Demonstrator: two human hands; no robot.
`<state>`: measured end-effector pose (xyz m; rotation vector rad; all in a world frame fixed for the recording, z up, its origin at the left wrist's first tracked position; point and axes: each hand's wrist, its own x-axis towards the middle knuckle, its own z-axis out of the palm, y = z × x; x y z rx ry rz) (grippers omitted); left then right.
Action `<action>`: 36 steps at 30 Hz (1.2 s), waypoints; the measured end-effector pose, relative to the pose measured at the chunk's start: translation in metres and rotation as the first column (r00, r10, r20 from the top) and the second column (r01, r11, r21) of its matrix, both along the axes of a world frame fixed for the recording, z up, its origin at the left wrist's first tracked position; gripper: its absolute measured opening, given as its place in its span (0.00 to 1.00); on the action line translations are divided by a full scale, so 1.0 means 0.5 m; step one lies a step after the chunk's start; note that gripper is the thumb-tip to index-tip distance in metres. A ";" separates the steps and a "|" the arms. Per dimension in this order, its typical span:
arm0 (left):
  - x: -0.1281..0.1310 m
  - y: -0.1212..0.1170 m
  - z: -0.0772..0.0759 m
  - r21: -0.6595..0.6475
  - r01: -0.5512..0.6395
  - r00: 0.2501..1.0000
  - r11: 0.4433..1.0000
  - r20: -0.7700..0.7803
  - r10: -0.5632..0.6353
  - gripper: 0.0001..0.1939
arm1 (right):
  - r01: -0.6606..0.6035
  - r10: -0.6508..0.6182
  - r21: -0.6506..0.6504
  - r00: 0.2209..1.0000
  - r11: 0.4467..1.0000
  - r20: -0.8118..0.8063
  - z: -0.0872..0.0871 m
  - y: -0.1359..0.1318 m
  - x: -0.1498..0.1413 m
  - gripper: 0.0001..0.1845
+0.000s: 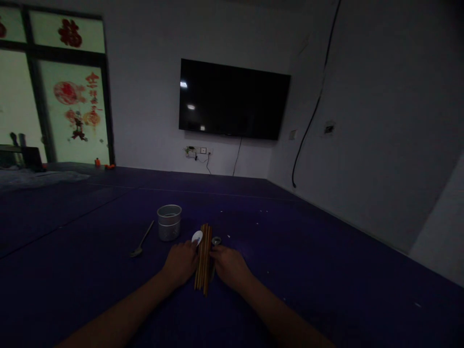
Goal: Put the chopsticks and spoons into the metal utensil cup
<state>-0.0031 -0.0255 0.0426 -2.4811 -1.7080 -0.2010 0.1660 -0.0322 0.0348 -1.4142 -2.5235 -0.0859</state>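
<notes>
Between my two hands a bundle of wooden chopsticks (203, 258) lies lengthwise on the dark blue surface. My left hand (180, 262) is closed against the bundle's left side, its fingers also touching a white spoon (197, 236) whose handle is hidden. From the right, my right hand (229, 266) presses curled fingers to the chopsticks. A metal spoon (216, 240) shows its bowl just above those fingers, and part of its handle below them. Left of the bundle stands a silvery metal cup (169, 227), upright. Another metal spoon (137, 250) rests farther left.
Small white bits (228, 236) are scattered on the blue surface (308, 270). A black television (234, 101) hangs on the far wall, and a dark cable (307, 130) runs down the right wall. Clear plastic sheeting (36, 179) lies at far left, near glass doors (78, 111).
</notes>
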 end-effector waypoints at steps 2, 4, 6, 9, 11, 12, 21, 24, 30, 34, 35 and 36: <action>0.000 -0.001 0.001 0.001 0.001 1.000 1.000 0.002 -0.001 0.21 | 0.002 -0.002 0.002 1.000 1.000 0.001 -0.001 0.002 0.001 0.18; 0.000 0.000 0.001 0.007 0.001 1.000 1.000 0.005 -0.001 0.21 | 0.008 -0.008 0.007 1.000 1.000 -0.002 -0.002 0.004 0.002 0.18; 0.000 0.000 0.000 0.013 -0.001 1.000 1.000 0.000 0.001 0.21 | 0.011 -0.011 0.010 1.000 1.000 -0.005 -0.002 0.007 0.004 0.18; -0.001 0.001 -0.001 0.014 0.004 1.000 1.000 -0.008 -0.004 0.20 | 0.011 -0.010 0.019 0.999 1.000 -0.031 -0.003 0.015 0.009 0.19; -0.001 0.002 -0.001 0.020 0.005 1.000 1.000 -0.009 -0.005 0.20 | 0.020 -0.018 0.032 0.998 0.999 -0.065 -0.006 0.022 0.015 0.19; -0.002 0.001 -0.001 0.024 0.006 1.000 1.000 -0.009 -0.006 0.20 | 0.027 -0.024 0.039 0.996 0.999 -0.084 -0.007 0.027 0.018 0.19; -0.007 0.004 -0.005 0.013 0.004 1.000 1.000 -0.003 -0.004 0.21 | 0.061 -0.057 0.029 0.990 0.998 -0.128 -0.008 0.036 0.024 0.19; -0.006 0.003 -0.003 0.015 0.012 1.000 1.000 -0.005 -0.012 0.21 | 0.063 -0.058 0.030 0.989 0.998 -0.139 -0.009 0.035 0.023 0.19; 0.001 -0.002 0.001 0.024 -0.012 1.000 1.000 0.007 0.012 0.20 | 0.055 -0.049 0.043 0.990 0.998 -0.132 -0.017 0.036 0.025 0.18; 0.003 -0.003 0.000 0.026 -0.031 0.999 0.999 0.015 0.031 0.21 | 0.075 -0.069 0.044 0.991 0.996 -0.115 -0.016 0.033 0.023 0.19; 0.003 -0.002 -0.001 0.027 -0.033 0.999 0.999 0.021 0.033 0.21 | 0.078 -0.072 0.041 0.991 0.996 -0.117 -0.015 0.032 0.022 0.19; 0.003 -0.001 -0.003 0.028 -0.036 0.999 0.999 0.028 0.035 0.21 | 0.076 -0.071 0.039 0.990 0.996 -0.120 -0.015 0.031 0.022 0.19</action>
